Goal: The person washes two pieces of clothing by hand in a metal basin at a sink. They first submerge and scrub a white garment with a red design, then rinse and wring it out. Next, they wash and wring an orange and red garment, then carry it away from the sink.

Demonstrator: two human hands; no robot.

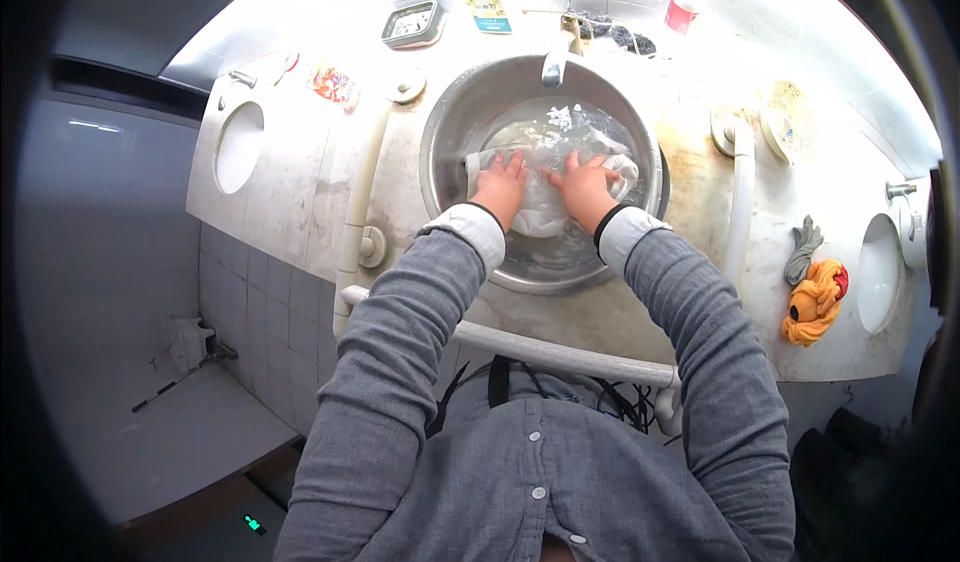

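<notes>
A round stainless steel basin (pixel 457 111) holds clear water and a soaked white cloth (pixel 541 213). My left hand (pixel 501 193) lies palm down on the cloth's left part, fingers spread. On its right part rests my right hand (pixel 588 196), its fingers also apart and touching a bunched fold. The undersides of both hands are hidden, and neither visibly grips the cloth. Above the basin's far rim hangs a metal faucet spout (pixel 554 70).
White grab rails (pixel 562 352) run along the counter's front and beside the basin. At right lie a grey cloth (pixel 804 250), an orange cloth item (pixel 814 303) and a woven basket (pixel 787 120). A soap dish (pixel 412 24) and a printed packet (pixel 489 15) sit behind.
</notes>
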